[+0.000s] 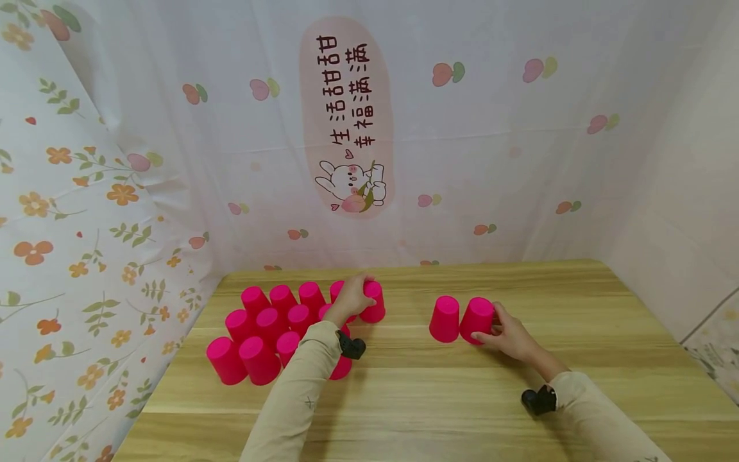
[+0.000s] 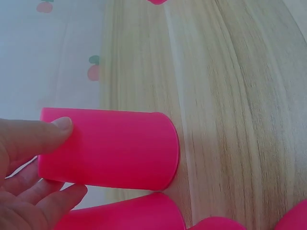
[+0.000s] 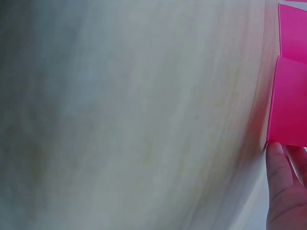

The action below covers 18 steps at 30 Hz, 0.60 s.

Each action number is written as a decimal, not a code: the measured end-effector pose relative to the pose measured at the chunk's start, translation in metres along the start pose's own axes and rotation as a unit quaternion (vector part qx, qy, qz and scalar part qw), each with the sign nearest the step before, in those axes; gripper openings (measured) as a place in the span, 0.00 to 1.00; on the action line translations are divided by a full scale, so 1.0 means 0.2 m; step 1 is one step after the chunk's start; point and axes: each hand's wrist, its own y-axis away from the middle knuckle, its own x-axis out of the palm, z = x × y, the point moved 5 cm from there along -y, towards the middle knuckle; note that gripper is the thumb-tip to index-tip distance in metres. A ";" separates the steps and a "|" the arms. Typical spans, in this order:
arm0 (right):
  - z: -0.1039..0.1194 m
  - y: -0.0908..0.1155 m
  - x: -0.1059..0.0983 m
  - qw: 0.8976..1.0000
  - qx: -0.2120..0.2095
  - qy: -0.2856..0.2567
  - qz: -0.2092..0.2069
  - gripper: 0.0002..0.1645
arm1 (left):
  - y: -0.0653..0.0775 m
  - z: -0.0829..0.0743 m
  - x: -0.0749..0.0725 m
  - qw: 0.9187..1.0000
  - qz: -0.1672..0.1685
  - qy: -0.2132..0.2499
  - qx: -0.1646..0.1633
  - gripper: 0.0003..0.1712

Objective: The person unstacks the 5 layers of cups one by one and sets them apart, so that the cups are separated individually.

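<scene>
My left hand (image 1: 349, 301) grips an upside-down pink cup (image 1: 374, 304) at the back right end of a group of matching cups. In the left wrist view, the thumb (image 2: 43, 136) lies on one side of this cup near its closed end, and the fingers come round the other. Farther right, my right hand (image 1: 510, 335) holds another upside-down pink cup (image 1: 478, 316) between thumb and fingers. Just left of that one stands a similar cup (image 1: 444, 319). At the edge of the right wrist view, fingertips are right at the held cup's rim (image 3: 271, 110).
Several more upside-down pink cups (image 1: 260, 360) stand in rows on the left of the wooden table (image 1: 427, 398), some hidden behind my left forearm. A printed white curtain (image 1: 462, 147) hangs along the back, and a floral one (image 1: 92, 256) along the left. Both wrists carry black devices (image 1: 539, 401).
</scene>
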 end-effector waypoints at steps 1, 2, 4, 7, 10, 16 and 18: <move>-0.02 0.00 0.00 1.000 0.000 -0.001 0.000 0.32 | 0.00 0.00 0.00 1.000 -0.002 0.002 -0.003 0.29; -0.02 0.00 0.00 1.000 -0.002 -0.001 0.000 0.32 | 0.01 0.01 0.00 1.000 -0.003 0.003 -0.002 0.29; -0.02 0.00 0.00 1.000 -0.003 -0.002 0.000 0.32 | 0.01 0.02 0.00 1.000 -0.008 0.005 -0.001 0.29; -0.02 0.00 0.00 1.000 -0.007 0.001 -0.003 0.32 | 0.01 0.03 0.00 1.000 -0.012 0.005 -0.006 0.29; -0.02 0.00 0.00 1.000 -0.005 0.006 -0.008 0.32 | 0.01 0.04 0.00 1.000 -0.011 0.006 -0.012 0.29; -0.03 0.00 0.00 1.000 -0.003 0.006 -0.008 0.33 | 0.01 0.03 0.00 1.000 0.002 -0.002 -0.011 0.32; -0.04 -0.01 0.00 1.000 -0.005 0.004 -0.005 0.33 | 0.02 0.02 0.00 1.000 0.012 -0.011 -0.003 0.34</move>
